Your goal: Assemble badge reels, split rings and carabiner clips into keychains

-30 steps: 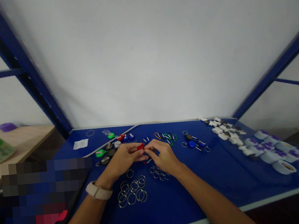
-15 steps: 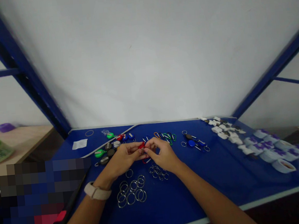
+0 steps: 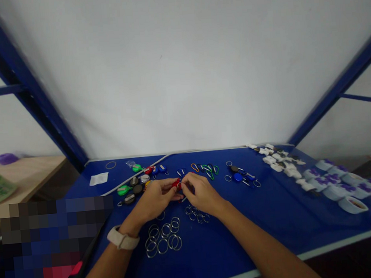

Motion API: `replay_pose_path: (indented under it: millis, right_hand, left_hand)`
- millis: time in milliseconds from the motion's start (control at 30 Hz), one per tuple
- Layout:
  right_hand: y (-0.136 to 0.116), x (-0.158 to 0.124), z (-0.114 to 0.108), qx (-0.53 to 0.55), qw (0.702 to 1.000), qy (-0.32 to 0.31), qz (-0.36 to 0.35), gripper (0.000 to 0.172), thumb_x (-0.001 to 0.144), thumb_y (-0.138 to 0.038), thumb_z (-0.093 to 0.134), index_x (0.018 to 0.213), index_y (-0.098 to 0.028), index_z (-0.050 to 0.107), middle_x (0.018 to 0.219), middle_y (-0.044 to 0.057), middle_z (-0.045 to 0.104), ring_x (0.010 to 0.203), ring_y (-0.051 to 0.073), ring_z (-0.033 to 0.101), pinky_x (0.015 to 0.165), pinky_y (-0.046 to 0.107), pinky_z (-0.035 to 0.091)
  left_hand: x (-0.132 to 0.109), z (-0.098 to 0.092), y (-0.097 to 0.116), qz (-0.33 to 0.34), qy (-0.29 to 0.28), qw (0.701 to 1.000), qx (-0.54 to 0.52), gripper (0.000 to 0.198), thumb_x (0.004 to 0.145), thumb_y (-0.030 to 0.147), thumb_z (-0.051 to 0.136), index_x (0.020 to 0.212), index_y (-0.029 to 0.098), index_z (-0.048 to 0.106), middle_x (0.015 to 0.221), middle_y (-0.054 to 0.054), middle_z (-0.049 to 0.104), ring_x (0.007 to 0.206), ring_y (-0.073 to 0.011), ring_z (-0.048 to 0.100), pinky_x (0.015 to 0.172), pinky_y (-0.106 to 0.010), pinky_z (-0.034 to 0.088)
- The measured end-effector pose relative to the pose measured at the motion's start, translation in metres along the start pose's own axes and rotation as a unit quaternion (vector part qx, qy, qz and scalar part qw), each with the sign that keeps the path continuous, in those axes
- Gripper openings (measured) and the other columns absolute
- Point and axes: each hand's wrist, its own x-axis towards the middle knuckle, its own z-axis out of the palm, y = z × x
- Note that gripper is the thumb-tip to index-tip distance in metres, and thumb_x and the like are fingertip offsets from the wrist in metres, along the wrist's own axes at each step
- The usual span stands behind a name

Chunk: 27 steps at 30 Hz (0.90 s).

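My left hand [image 3: 160, 197] is closed on a red retractable key reel [image 3: 176, 183], held between thumb and fingers just above the blue table. Against the reel's right end, my right hand [image 3: 199, 192] pinches a small metal ring [image 3: 179, 185], partly hidden by the fingertips. A bit of a carabiner shows below the fingers. Nearest the right wrist lie several small split rings [image 3: 197, 214]. Larger split rings [image 3: 163, 238] are spread in front of the left hand. Behind it sit several key reels [image 3: 137, 189] in green, black, red, blue and white.
Coloured carabiners [image 3: 207, 170] lie beyond my right hand. To their right are reels with rings and carabiners attached [image 3: 237, 177]. White bundles [image 3: 280, 161] and white rolls with purple bits [image 3: 334, 186] fill the right side. A paper scrap [image 3: 99, 179] and white cord [image 3: 133, 177] lie left.
My right fingertips have shifted slightly right, showing more of the red reel and the ring. My left hand has turned a little and still holds the reel.
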Motion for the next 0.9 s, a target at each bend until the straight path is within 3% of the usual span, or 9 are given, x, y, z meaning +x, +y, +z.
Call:
replay_pose_path:
  millis: [333,533,700,800,900]
  right_hand:
    - [-0.003,0.000,-0.005,-0.089,0.993,-0.015,-0.076,0.016,0.098,-0.017,0.044,0.088,-0.019,0.056,0.087,0.006,0.062,0.078,0.019,0.055,0.075,0.032,0.043]
    - [-0.007,-0.001,-0.007,-0.074,0.990,-0.046,-0.107,0.017,0.100,-0.018,0.043,0.091,-0.018,0.058,0.091,0.007,0.063,0.084,0.020,0.057,0.080,0.034,0.045]
    - [-0.005,-0.001,-0.009,0.016,0.996,-0.028,-0.087,0.013,0.098,-0.016,0.047,0.098,-0.020,0.060,0.095,0.005,0.063,0.088,0.018,0.059,0.082,0.033,0.047]
    - [0.001,-0.001,-0.014,0.032,0.998,-0.011,-0.059,0.013,0.095,-0.015,0.050,0.099,-0.021,0.060,0.090,0.004,0.062,0.083,0.017,0.058,0.081,0.033,0.048]
    - [0.007,-0.001,-0.019,-0.007,0.997,-0.068,-0.045,0.010,0.093,-0.014,0.055,0.092,-0.020,0.063,0.089,0.004,0.062,0.086,0.018,0.059,0.083,0.034,0.048]
  left_hand:
    - [-0.001,0.003,0.000,0.003,0.036,0.999,-0.009,0.026,0.084,0.029,0.068,0.105,0.016,0.075,0.106,-0.009,0.076,0.092,-0.0256,0.073,0.093,-0.044,0.056]
    - [0.003,-0.002,-0.007,0.000,0.084,0.996,-0.043,0.030,0.079,0.026,0.072,0.106,0.013,0.073,0.099,-0.010,0.077,0.098,-0.0270,0.071,0.096,-0.046,0.054]
    - [0.004,-0.003,-0.002,0.000,0.065,0.993,-0.098,0.028,0.079,0.026,0.073,0.103,0.011,0.070,0.101,-0.010,0.075,0.097,-0.0238,0.071,0.098,-0.044,0.053]
    - [0.004,-0.005,0.000,0.001,0.086,0.989,-0.119,0.030,0.078,0.024,0.075,0.104,0.012,0.069,0.099,-0.008,0.074,0.093,-0.0220,0.072,0.099,-0.044,0.053]
    - [0.005,-0.007,-0.001,-0.001,0.109,0.985,-0.131,0.032,0.078,0.024,0.077,0.107,0.013,0.068,0.098,-0.006,0.074,0.088,-0.0210,0.074,0.099,-0.044,0.053]
